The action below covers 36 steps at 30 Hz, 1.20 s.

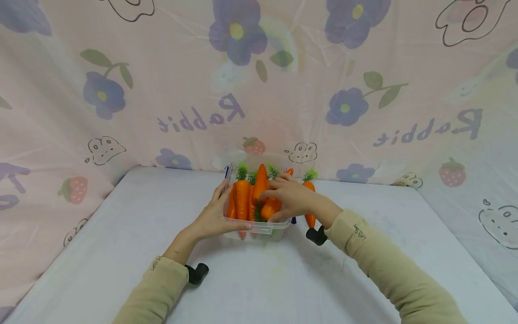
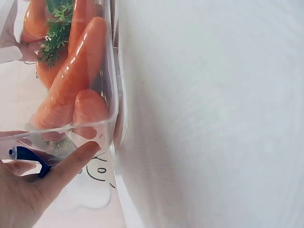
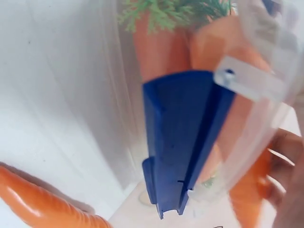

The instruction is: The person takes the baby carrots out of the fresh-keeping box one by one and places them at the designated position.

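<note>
A clear plastic box (image 1: 265,228) holds several orange toy carrots (image 1: 242,198) with green leafy tops. My left hand (image 1: 208,220) grips its left side, thumb along the front rim; a blue latch (image 2: 31,156) shows between thumb and fingers in the left wrist view. Over the right side of the box, my right hand (image 1: 293,195) reaches in with bent fingers and holds a carrot (image 1: 270,208) between thumb and fingers. One more carrot (image 1: 261,180) leans up beside those fingers. In the right wrist view a blue latch (image 3: 183,142) hangs off the near wall.
A single carrot (image 1: 310,219) lies on the white table (image 1: 259,288) just right of the box, under my right wrist. Behind the table hangs a pink cloth (image 1: 283,99) printed with flowers and rabbits. Black wrist-camera parts (image 1: 197,273) stick out below both cuffs.
</note>
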Available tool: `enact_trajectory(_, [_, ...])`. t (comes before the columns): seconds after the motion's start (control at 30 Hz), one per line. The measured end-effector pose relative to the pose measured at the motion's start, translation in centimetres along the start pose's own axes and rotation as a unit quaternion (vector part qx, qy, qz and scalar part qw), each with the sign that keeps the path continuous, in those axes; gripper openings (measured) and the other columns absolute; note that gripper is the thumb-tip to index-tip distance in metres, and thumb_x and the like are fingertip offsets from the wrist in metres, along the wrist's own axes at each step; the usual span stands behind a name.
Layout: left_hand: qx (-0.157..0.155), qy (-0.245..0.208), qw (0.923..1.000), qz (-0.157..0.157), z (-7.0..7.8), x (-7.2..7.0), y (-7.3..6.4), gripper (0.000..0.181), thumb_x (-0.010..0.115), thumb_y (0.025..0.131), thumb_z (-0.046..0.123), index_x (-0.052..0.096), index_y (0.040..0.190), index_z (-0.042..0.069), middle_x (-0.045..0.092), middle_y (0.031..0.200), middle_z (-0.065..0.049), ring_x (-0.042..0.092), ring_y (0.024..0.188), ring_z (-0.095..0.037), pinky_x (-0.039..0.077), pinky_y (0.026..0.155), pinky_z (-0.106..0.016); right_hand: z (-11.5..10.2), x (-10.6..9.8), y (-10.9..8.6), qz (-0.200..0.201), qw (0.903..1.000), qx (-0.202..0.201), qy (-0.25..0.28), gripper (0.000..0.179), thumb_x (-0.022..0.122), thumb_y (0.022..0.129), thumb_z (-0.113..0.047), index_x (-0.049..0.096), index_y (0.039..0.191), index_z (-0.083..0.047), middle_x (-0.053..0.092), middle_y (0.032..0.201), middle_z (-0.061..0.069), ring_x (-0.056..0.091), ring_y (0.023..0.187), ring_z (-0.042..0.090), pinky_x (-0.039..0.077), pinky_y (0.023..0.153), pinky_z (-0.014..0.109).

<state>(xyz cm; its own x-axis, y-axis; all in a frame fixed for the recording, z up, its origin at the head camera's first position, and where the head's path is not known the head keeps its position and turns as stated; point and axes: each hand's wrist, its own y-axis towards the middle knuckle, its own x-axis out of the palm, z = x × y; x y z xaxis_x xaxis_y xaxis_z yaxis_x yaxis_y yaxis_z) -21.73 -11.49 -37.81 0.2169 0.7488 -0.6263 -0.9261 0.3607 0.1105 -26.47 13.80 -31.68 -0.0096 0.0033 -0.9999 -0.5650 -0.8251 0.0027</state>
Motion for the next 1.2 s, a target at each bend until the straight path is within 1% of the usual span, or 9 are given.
enact_trajectory(0.13, [0.001,0.003,1.0,-0.001,0.1,0.1,0.0,0.118,0.081,0.069,0.054,0.009,0.156,0.018,-0.007,0.162,-0.004,0.015,0.145,-0.041,0.029,0.108,-0.064,-0.2,0.2,0.0,0.008,0.9984,0.0,-0.057,0.06,0.071,0.076,-0.061,0.064,0.121,-0.022,0.062,0.111,0.002,0.055,0.108,0.025,0.035,0.102,0.042])
enact_trajectory(0.23, [0.002,0.002,1.0,0.0,0.2,0.2,0.0,0.118,0.081,0.069,0.054,0.008,0.156,0.018,-0.008,0.162,-0.004,0.015,0.145,-0.041,0.029,0.108,-0.064,-0.5,-0.2,0.0,-0.005,0.9967,0.006,-0.081,0.061,0.069,0.077,-0.061,0.065,0.122,-0.02,0.062,0.115,0.004,0.058,0.109,0.026,0.038,0.104,0.045])
enact_trajectory(0.37, [0.0,-0.002,1.0,-0.001,0.2,0.1,-0.1,0.118,0.08,0.069,0.055,0.008,0.156,0.02,-0.009,0.162,-0.002,0.013,0.146,-0.04,0.028,0.108,-0.064,-1.1,-1.4,-0.3,-0.039,0.9968,0.032,-0.063,0.057,0.071,0.079,-0.055,0.065,0.124,-0.02,0.06,0.126,0.007,0.058,0.114,0.027,0.039,0.106,0.051])
enact_trajectory(0.53, [-0.007,-0.007,1.0,0.002,0.2,0.0,-0.2,0.118,0.08,0.069,0.055,0.008,0.156,0.021,-0.01,0.162,0.001,0.013,0.146,-0.04,0.027,0.109,-0.064,-1.5,-2.1,-1.2,-0.04,0.9975,0.058,0.003,0.048,0.073,0.083,-0.042,0.063,0.126,-0.024,0.058,0.123,0.004,0.059,0.103,0.024,0.051,0.092,0.04])
enact_trajectory(0.73, [-0.006,-0.002,1.0,-0.002,0.1,0.1,-0.1,0.119,0.081,0.069,0.053,0.008,0.156,0.019,-0.01,0.162,0.001,0.012,0.146,-0.04,0.026,0.109,-0.065,-1.1,-1.3,-2.7,0.011,0.9962,0.05,0.071,0.048,0.069,0.088,-0.034,0.057,0.134,-0.025,0.058,0.129,0.004,0.061,0.105,0.024,0.054,0.089,0.04])
enact_trajectory(0.93, [0.001,0.003,1.0,-0.002,0.0,0.1,0.0,0.118,0.081,0.069,0.053,0.008,0.156,0.018,-0.009,0.162,-0.003,0.013,0.146,-0.042,0.027,0.108,-0.066,-0.8,-0.4,-4.0,0.067,0.9887,0.023,0.132,0.05,0.066,0.092,-0.026,0.051,0.14,-0.029,0.057,0.134,0.005,0.064,0.099,0.023,0.055,0.082,0.035])
enact_trajectory(1.07, [0.0,0.004,1.0,0.0,0.0,0.1,0.0,0.118,0.081,0.069,0.053,0.008,0.156,0.019,-0.009,0.162,-0.002,0.013,0.145,-0.042,0.027,0.108,-0.066,-0.9,0.1,-4.6,0.107,0.9837,-0.001,0.145,0.051,0.064,0.093,-0.02,0.05,0.14,-0.03,0.049,0.143,0.007,0.066,0.096,0.024,0.056,0.078,0.032])
enact_trajectory(1.13, [0.001,0.003,1.0,0.001,0.0,0.1,0.0,0.118,0.081,0.07,0.052,0.009,0.156,0.018,-0.008,0.162,-0.003,0.013,0.145,-0.042,0.027,0.108,-0.066,-1.0,0.5,-4.8,0.129,0.9815,-0.014,0.142,0.05,0.064,0.093,-0.018,0.052,0.14,-0.029,0.047,0.146,0.007,0.067,0.092,0.023,0.056,0.077,0.031])
enact_trajectory(1.2, [0.003,0.002,1.0,0.002,0.1,0.1,0.0,0.117,0.082,0.07,0.051,0.01,0.156,0.017,-0.008,0.162,-0.005,0.012,0.145,-0.042,0.027,0.108,-0.066,-1.0,0.9,-5.0,0.151,0.9781,-0.025,0.14,0.05,0.065,0.092,-0.015,0.053,0.139,-0.028,0.045,0.147,0.008,0.068,0.093,0.023,0.056,0.077,0.031])
